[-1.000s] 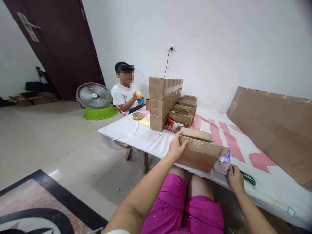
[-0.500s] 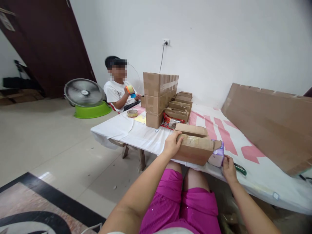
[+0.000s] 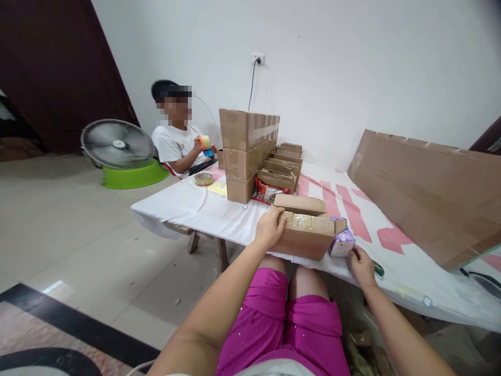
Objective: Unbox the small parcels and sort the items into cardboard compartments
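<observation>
On the near table edge lies a long cardboard box (image 3: 305,241), clear tape along its top. My left hand (image 3: 270,228) is closed over its left end, thumb on the near side. At the right end, a flap sticks out beside a purple and white soft pack (image 3: 341,245), perhaps tissues; how far this reaches into the box I cannot tell. My right hand (image 3: 362,266) has its fingers closed at the pack's lower right corner. Just beyond that hand is a green-handled cutter (image 3: 378,268), partly hidden. Behind the box stands another brown carton (image 3: 300,203).
Stacked cartons (image 3: 237,156) stand at the table's left, with a row of open boxes (image 3: 282,169) and a red food packet (image 3: 270,191) beside them. A tape roll (image 3: 203,179) lies farther left. A seated co-worker (image 3: 176,146) holds a tape dispenser. A large cardboard sheet (image 3: 426,193) leans right.
The view has shifted slightly, so the scene sits farther left. My right hand and the purple pack have turned a little against the box end; my left hand keeps its hold.
</observation>
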A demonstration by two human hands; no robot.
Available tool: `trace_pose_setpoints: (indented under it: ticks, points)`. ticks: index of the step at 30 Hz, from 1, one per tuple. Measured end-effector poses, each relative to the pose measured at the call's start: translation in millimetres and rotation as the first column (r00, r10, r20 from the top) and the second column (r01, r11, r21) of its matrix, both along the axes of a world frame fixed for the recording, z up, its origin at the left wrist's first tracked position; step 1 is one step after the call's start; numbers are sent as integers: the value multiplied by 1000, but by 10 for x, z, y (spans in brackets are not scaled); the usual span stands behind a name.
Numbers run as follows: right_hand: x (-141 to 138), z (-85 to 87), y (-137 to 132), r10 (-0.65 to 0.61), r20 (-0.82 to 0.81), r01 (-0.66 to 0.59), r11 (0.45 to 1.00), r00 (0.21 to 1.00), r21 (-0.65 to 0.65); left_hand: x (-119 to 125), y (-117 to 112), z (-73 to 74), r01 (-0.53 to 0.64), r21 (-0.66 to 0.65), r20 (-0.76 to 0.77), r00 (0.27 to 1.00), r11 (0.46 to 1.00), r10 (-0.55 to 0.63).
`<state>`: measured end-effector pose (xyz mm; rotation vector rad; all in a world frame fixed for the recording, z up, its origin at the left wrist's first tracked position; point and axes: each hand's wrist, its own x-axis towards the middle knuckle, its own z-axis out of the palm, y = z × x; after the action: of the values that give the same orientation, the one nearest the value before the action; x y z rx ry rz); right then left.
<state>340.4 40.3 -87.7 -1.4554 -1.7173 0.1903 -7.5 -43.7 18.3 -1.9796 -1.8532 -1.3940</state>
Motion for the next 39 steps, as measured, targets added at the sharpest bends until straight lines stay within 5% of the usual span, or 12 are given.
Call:
trace_pose_setpoints:
  ticks: [10,17,22,25,28,33,39]
  points:
    - [341,236,24,-85,210,116,984,974,-138,12,-14,20,16,-4,2,1000,1000,-16]
    - [430,495,-32,-298,132,318,931,945,-177,12,-19,51,31,-37,-20,999,999,-32]
    - [-11,860,-450,2,-104,-2,1000,995,-5,16,-34,77,48,-83,-32,998,995,-51]
    - [-365,1050,-771,193,68,-199,976,979,92,1,-31,79,56,-111,-58,996,992,-63]
    - [-617,1161,-985,327,328,-364,930,886,56,-12,-24,85,71,-135,-78,994,988,-82]
    - [-786,1224,-1103,207,637,-362,924,742,121,-10,-21,109,68,-159,-92,992,985,-84]
    - [-852,1345,-1120,63,753,-324,924,655,205,-9,-9,98,78,-149,-77,993,986,-90]
